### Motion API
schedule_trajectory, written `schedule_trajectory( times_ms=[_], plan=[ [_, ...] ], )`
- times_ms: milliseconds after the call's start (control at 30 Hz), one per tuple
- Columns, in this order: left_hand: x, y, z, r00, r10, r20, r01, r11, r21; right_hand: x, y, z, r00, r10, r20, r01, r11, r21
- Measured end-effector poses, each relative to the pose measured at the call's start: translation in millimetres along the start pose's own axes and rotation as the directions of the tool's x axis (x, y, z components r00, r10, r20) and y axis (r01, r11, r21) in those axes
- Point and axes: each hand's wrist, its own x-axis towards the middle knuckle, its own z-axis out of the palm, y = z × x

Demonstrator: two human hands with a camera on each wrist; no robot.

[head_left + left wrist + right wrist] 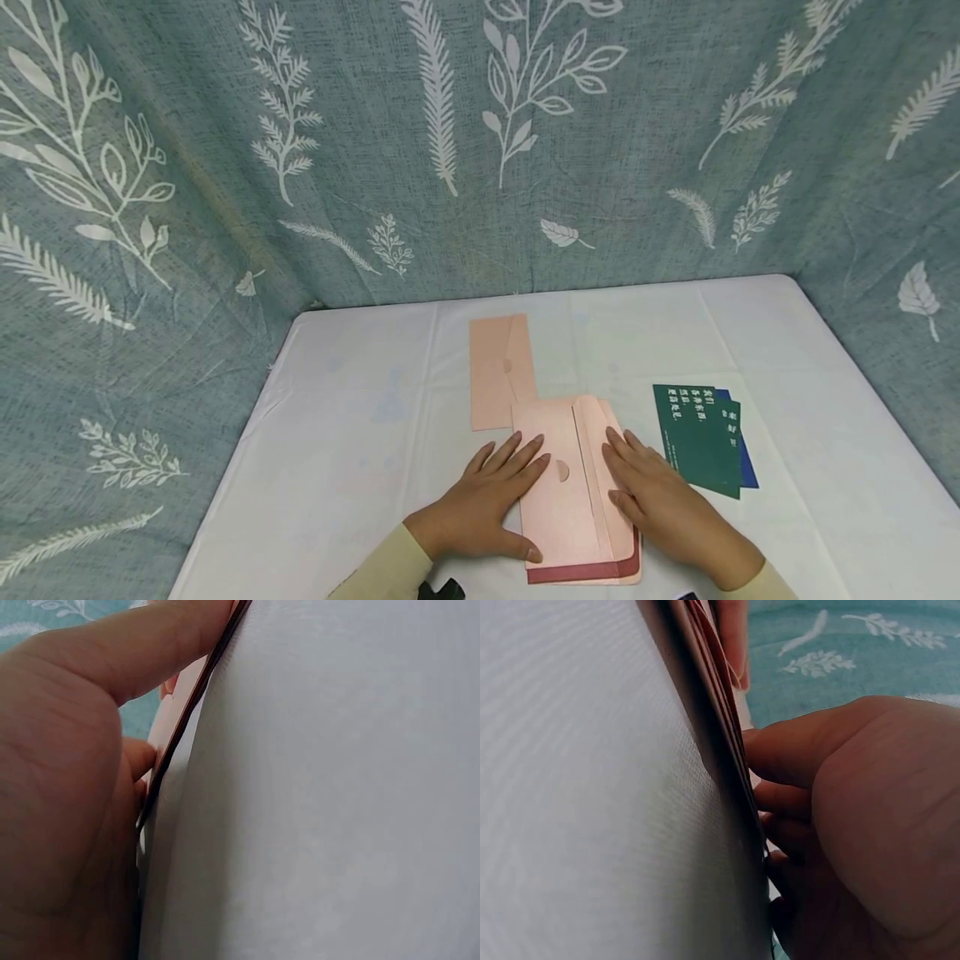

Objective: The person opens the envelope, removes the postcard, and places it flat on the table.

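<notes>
A pink envelope (543, 508) with a long side flap and a half-round notch lies on top of a small stack in the head view. Beneath it the edge of a dark red envelope (577, 573) shows along the front, with more pink paper under that. My left hand (498, 496) rests on the stack's left side, fingers spread, thumb at the near left corner. On the right, my right hand (663, 500) lies with straight fingers on the flap side. Both wrist views show the stack's thin layered edge (709, 697) beside the fingers.
Behind the stack lies another pink envelope (495, 375), partly overlapped by it. To the right are dark green cards (693, 442) with white writing, over a blue card (748, 467). A white cloth covers the table (360, 417); a leaf-patterned teal curtain (375, 125) surrounds it.
</notes>
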Motion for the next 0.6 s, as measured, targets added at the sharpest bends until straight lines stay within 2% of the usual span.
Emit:
schedule_trajectory(
  times_ms=[267,433,600],
  plan=[
    [3.4,7.4,2.6,0.997,-0.062,-0.039,0.056,0.989,-0.134,0,0,0,1.000,-0.004,0.010,0.004,1.000,-0.001],
    [8.5,21.4,7.5,0.989,-0.128,-0.079,0.115,0.982,-0.150,0,0,-1,1.000,-0.003,0.012,0.003,1.000,0.005],
    [16.1,34.9,13.1,0.972,-0.196,-0.131,0.175,0.972,-0.159,0,0,0,1.000,0.001,0.012,-0.001,1.000,0.011]
  ],
)
